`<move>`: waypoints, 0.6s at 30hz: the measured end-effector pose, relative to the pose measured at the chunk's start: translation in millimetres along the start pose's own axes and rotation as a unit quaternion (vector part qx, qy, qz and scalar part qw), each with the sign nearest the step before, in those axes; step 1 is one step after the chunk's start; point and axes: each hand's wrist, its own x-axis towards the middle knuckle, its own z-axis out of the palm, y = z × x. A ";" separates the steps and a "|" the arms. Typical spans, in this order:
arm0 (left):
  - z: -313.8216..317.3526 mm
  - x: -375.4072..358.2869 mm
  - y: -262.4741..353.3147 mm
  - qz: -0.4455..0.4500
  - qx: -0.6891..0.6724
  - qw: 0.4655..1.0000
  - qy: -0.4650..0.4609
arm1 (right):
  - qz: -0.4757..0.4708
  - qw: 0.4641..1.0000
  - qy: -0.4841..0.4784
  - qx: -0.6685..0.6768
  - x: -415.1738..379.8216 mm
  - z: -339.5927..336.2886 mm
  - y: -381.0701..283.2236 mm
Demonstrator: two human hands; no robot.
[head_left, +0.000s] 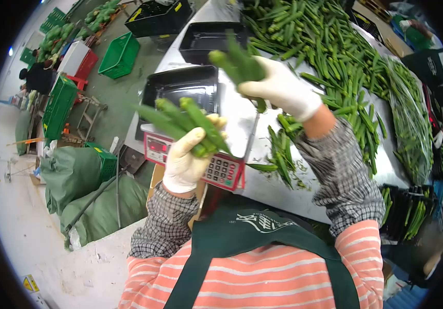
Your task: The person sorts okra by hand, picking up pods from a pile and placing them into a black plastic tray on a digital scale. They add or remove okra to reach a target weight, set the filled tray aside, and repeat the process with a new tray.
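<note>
White gloves cover both hands. My left hand is closed around several okra pods, held over the front of a red-framed digital scale. My right hand grips another bunch of okra, blurred by motion, above the metal table. On the scale sits a black tray, with its visible floor bare. Behind it lies a second black tray. A small group of loose okra rests below my right wrist.
A large okra pile spreads over the table's far right, beside a clear plastic bag of greens. Black crates and green crates stand on the left floor. Green sacks lie at left. A co-worker stands at right.
</note>
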 end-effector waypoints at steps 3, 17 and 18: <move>-26.8 -19.4 41.5 0.065 -0.011 0.997 0.039 | -0.054 0.987 -0.052 -0.144 72.2 54.3 2.2; -34.4 1.8 65.8 0.115 -0.040 0.992 0.032 | -0.072 0.965 -0.113 -0.224 42.3 116.3 -19.3; -36.9 5.4 62.7 0.124 -0.042 0.991 0.024 | -0.102 0.978 -0.075 -0.168 39.2 121.3 -10.3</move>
